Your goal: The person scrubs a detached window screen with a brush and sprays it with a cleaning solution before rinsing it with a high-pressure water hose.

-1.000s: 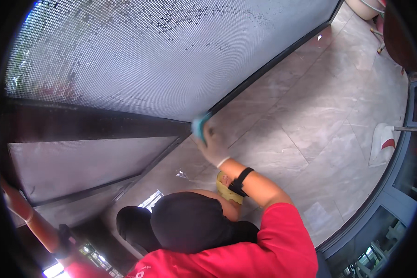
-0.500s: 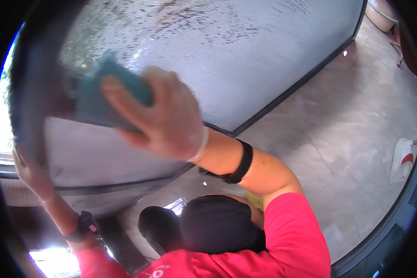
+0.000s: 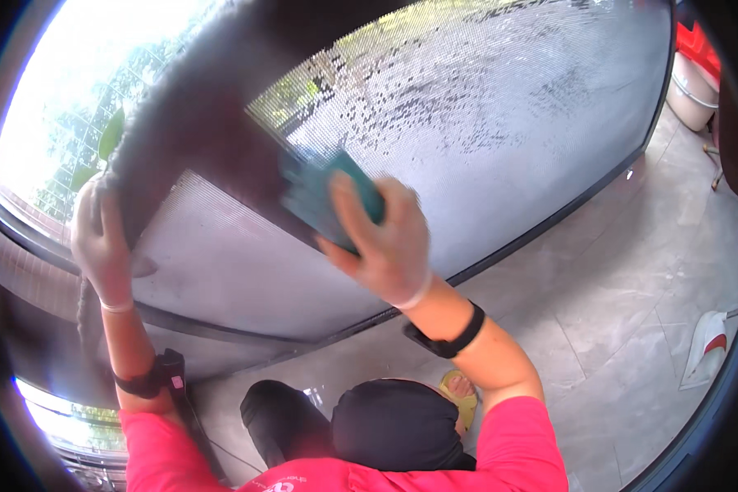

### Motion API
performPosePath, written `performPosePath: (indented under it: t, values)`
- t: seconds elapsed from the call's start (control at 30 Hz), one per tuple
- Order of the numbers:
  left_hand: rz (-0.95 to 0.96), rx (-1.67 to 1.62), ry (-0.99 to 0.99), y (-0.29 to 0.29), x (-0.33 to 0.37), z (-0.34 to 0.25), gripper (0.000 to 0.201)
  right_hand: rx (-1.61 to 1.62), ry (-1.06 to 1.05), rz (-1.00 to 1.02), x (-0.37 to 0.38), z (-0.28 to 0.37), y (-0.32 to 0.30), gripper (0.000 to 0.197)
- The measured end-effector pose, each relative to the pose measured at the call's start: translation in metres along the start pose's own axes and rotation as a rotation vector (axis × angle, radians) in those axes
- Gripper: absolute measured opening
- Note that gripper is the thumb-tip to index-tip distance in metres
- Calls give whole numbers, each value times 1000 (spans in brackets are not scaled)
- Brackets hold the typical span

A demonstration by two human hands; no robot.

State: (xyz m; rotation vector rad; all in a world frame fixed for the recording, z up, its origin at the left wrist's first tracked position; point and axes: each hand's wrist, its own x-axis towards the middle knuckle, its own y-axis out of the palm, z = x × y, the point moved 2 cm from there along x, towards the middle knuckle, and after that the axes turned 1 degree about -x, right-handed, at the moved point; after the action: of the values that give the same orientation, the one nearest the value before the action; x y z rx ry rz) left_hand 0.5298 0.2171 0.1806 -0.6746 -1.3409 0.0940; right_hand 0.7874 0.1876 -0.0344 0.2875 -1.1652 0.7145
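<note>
A large mesh screen panel (image 3: 500, 164) with a black border stands before me, its mesh mottled with dark wet-looking patches near the top. A wide dark bar (image 3: 197, 107), blurred, crosses the panel. My right hand (image 3: 389, 238), in a thin clear glove, is closed round a teal block-shaped scrubber (image 3: 320, 201). The scrubber rests at or just over the mesh beside the bar; contact cannot be made out. My left hand (image 3: 102, 238), gloved too, grips the outer edge of the dark frame at the left, its thumb side partly hidden.
Grey tiled floor (image 3: 582, 303) spreads to the right. A pale bucket (image 3: 693, 98) stands at the far right beside something red. A white-and-red flat object (image 3: 709, 344) lies near the right rim. Beyond the frame, left, are bright daylight and leaves (image 3: 111, 135).
My right hand with the scrubber now appears farther right and a little lower. The left hand appears higher and farther right. The whole view has shifted, showing more of the panel and outdoors.
</note>
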Motion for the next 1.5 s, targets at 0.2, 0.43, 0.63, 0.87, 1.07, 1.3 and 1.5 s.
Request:
performPosePath:
  t: [0.2,0.43,0.63,0.87,1.07,1.3,1.5]
  values:
    - [44,51,3,-6,1,8,29,32,-259,-104,88,18,-3,68]
    - [22,-1,60,-2,2,-5,26,-334,-163,45,-5,-71,-56,62]
    - [64,20,58,-7,-4,9,26,29,-422,119,86,-21,-32,54]
    - [135,94,94,2,-4,15,33,-776,-201,-110,147,-218,-191,61]
    - [138,119,140,-15,-13,33,49,-372,158,-293,122,-199,-113,70]
    - [156,74,123,-8,-31,98,34,-568,93,-177,128,-260,-163,63]
    - [210,-7,17,9,-51,112,36,-581,843,-504,123,-383,-220,62]
